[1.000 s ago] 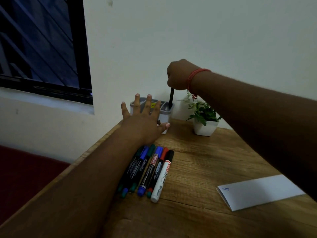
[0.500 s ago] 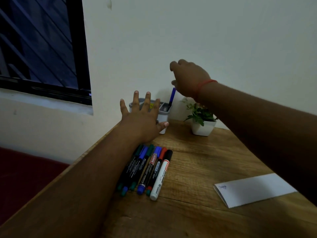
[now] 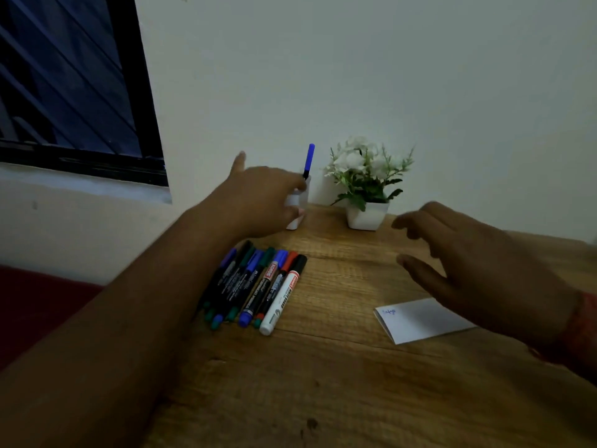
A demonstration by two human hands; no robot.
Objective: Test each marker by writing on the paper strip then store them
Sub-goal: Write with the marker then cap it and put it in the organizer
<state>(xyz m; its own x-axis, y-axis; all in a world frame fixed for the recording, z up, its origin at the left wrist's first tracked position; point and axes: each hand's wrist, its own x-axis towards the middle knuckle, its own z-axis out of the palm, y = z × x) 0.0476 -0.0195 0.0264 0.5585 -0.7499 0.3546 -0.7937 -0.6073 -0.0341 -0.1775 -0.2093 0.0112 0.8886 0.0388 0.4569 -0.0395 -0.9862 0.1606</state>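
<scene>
A wooden table [image 3: 339, 383] with visible grain fills the lower half of the view, pushed against a plain pale wall [image 3: 355, 76]. To the left, a dark window [image 3: 64, 85] with a black frame sits above a pale sill, and a dark red surface shows below the table's left edge. The light is dim.

At the back of the table stands a white holder [image 3: 298, 205], with one blue-capped marker [image 3: 309, 160] rising upright out of it. Just beside it, to the right, is a small white pot of white flowers [image 3: 366, 185].

A row of markers [image 3: 255, 286] lies side by side near the table's left edge — blue, green, red and black caps, the rightmost one white-bodied. The folded paper strip [image 3: 420, 320] lies well apart to the right, a small blue scribble at its left end.

The left hand [image 3: 261, 198] reaches across to the holder, fingers loosely curled against it and covering most of it — whether they actually grip it cannot be told. The right hand [image 3: 478, 270] hovers above the table, fingers spread and holding nothing; it hides the right part of the strip. The labels on the darker markers are too blurred to read.
</scene>
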